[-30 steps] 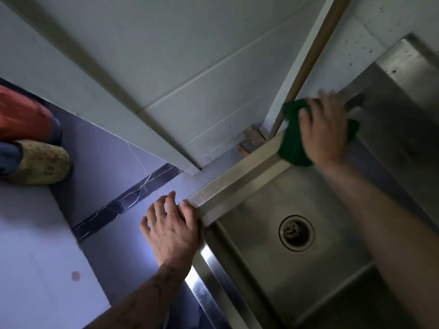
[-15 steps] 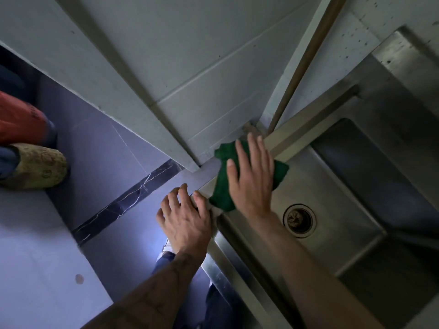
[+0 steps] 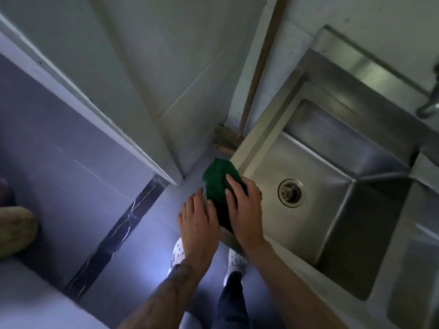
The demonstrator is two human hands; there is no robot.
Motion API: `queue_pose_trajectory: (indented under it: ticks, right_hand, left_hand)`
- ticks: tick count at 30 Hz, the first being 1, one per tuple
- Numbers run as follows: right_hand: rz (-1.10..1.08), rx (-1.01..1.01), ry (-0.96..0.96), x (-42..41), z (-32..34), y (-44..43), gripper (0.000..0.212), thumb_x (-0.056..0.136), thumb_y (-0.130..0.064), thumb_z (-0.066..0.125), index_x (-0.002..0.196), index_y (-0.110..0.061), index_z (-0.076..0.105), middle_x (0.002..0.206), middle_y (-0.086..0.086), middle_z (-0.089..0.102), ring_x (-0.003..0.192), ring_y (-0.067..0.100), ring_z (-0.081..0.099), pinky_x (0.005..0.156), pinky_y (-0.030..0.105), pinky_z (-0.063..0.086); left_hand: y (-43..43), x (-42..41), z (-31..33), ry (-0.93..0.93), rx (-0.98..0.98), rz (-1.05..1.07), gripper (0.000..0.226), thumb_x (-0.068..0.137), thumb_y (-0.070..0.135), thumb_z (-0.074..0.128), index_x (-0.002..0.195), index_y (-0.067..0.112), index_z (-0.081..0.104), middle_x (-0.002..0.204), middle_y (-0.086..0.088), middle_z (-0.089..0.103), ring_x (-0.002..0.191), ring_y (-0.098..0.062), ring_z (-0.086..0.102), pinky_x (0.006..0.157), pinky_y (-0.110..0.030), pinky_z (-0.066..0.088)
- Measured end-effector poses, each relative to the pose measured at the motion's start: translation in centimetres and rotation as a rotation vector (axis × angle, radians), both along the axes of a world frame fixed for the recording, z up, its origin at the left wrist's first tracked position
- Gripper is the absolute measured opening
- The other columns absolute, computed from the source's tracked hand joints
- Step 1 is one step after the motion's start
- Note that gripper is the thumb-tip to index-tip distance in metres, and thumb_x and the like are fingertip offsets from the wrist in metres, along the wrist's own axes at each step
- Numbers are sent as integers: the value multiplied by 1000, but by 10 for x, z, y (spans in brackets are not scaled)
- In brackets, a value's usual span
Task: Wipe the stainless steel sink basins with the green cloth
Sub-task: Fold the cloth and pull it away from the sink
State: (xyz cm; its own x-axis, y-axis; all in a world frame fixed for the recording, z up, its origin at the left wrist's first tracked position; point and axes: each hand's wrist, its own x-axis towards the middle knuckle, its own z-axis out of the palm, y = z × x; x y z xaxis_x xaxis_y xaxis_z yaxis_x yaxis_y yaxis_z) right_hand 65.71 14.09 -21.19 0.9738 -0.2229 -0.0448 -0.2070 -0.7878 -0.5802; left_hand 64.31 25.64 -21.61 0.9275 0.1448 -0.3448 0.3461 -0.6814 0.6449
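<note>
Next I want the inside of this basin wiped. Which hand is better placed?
Right. The right hand presses the green cloth on the rim corner, on the side of the basin and near the drain. The left hand lies beside the cloth, outside the rim.

Two hands (image 3: 198, 220) (image 3: 247, 211), one green cloth (image 3: 216, 184), one drain (image 3: 291, 192), two shoes (image 3: 177, 252) (image 3: 235, 260).

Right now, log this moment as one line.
phase: wiping | right hand: flat, pressing green cloth at sink rim corner | left hand: fingers straight, beside cloth | drain: uncovered
</note>
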Motion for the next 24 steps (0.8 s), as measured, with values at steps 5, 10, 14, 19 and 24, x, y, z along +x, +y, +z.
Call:
queue_pose_trajectory:
  ticks: [5, 10, 14, 19, 24]
  right_hand:
    - [-14, 104, -21, -4, 35, -11, 27, 105, -21, 60, 129, -19, 71, 117, 4, 63, 105, 23, 60, 92, 43, 52]
    - [-183, 170, -85, -64, 72, -43, 26, 104, -21, 62, 129, -23, 68, 117, -3, 61, 105, 13, 60, 91, 19, 49]
    - [-371, 233, -105, -137, 100, -75, 27, 103, -20, 64, 129, -24, 66, 119, -9, 61, 105, -4, 55, 92, 6, 42]
    - [-605, 296, -141, -244, 134, -106, 34, 101, -21, 68, 133, -30, 61, 124, -13, 61, 108, -2, 58, 95, 16, 48]
    - [-843, 317, -183, -366, 168, -122, 39, 101, -26, 68, 133, -43, 54, 128, -15, 65, 114, 4, 61, 100, 27, 50]
  left_hand:
    - [23, 6, 13, -84, -27, -247, 33, 112, 26, 41, 133, 11, 63, 123, -8, 65, 114, -31, 58, 104, -45, 43]
    - [14, 4, 39, -26, 12, -398, 42, 110, 35, 38, 137, 14, 63, 134, -13, 62, 127, -35, 55, 110, -49, 43]
    - [-9, -14, 64, -55, 83, -576, 41, 109, 33, 45, 136, 8, 65, 144, -18, 57, 137, -38, 49, 116, -54, 40]
    - [-69, -73, 98, -174, 73, -930, 34, 107, 20, 62, 136, 5, 68, 147, -23, 59, 138, -44, 54, 116, -54, 41]
    - [-136, -147, 135, -218, 237, -1380, 50, 110, 43, 49, 157, 28, 49, 166, -4, 41, 153, -26, 38, 123, -38, 24]
